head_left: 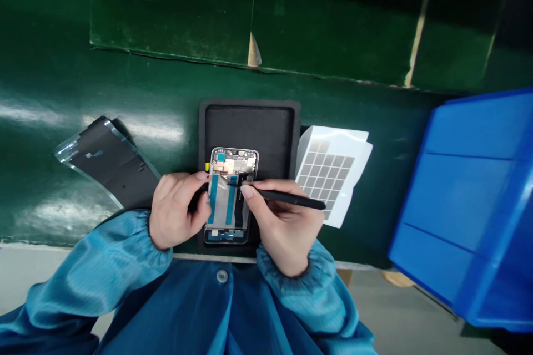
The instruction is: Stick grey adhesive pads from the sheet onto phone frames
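Observation:
An opened phone body (220,205) with its inner parts showing lies on the lower part of a black tray (295,138). My right hand (287,222) grips black tweezers (291,198), whose tips reach over the middle of the phone, beside a small pale piece (222,182). At the phone's left edge is my left hand (179,205), thumb and forefinger bent toward each other with a gap between them; the fingertips touch or nearly touch the phone. Blue strips run down the phone's middle, and a yellow tab (207,166) sticks out at its upper left.
On the green table (166,83), a dark film sheet (110,163) lies at the left. A white sheet with grey squares (345,147) sits right of the tray. A large blue bin (453,188) stands at the far right.

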The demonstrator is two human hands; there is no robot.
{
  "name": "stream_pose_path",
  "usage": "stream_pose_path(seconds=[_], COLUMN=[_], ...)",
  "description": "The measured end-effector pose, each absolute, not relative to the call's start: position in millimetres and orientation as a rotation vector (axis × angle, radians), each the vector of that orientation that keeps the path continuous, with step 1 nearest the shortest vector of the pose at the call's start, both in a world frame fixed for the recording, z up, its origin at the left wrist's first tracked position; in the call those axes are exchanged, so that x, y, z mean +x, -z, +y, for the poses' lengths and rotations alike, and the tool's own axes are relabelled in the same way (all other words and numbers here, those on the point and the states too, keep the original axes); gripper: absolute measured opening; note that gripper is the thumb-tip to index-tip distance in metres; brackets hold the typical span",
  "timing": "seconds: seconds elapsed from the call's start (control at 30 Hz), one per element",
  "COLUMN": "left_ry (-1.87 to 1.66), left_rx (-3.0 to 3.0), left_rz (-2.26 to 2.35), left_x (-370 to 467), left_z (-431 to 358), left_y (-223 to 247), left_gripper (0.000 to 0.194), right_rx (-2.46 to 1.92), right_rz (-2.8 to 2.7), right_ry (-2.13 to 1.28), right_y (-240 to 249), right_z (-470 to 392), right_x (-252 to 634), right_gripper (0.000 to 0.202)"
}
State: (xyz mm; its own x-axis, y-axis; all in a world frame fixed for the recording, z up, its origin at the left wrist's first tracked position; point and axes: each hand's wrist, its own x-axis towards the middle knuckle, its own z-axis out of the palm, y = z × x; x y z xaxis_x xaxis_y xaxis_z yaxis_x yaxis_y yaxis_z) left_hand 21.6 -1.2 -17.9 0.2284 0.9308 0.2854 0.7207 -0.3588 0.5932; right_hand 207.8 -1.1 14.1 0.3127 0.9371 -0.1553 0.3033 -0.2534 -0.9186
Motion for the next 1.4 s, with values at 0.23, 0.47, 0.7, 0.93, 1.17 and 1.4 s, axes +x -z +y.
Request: stream_pose_path(seconds=[0.23,0.47,0.7,0.93,1.17,1.4], left_ry=[-0.881,-0.893,-0.815,-0.768,-0.776,-0.709], left_rx=[2.172,2.192,2.256,2.332,2.350,2.474], left_rz=[1.532,1.526,1.468,1.430,1.441,1.421], left_x=[21.8,22.8,19.5,18.4,18.0,15.9], left_z=[-1.1,0.7,-0.7,-0.8,-0.5,-1.9], left_y=[17.8,15.5,15.8,16.7,15.8,14.7], left_gripper=[0.051,0.053,0.047,0.044,0.052,0.054], right_rx=[-1.741,-1.739,-1.759,-1.726,-1.740,-1.730], right_rz=[-1.131,-1.145,-1.143,-1.131,-1.127,-1.137], right_ry=[-0.943,-0.934,-0.940,-0.950,-0.945,-0.933], right_y=[-14.9,-15.3,-15.0,-13.5,-14.4,-13.9], right_z=[0.2,0.4,0.0,-0.4,0.5,0.6], right_x=[207.2,207.7,208.0,208.0,207.0,206.8], right_gripper=[0.010,0.010,0.010,0.011,0.011,0.011])
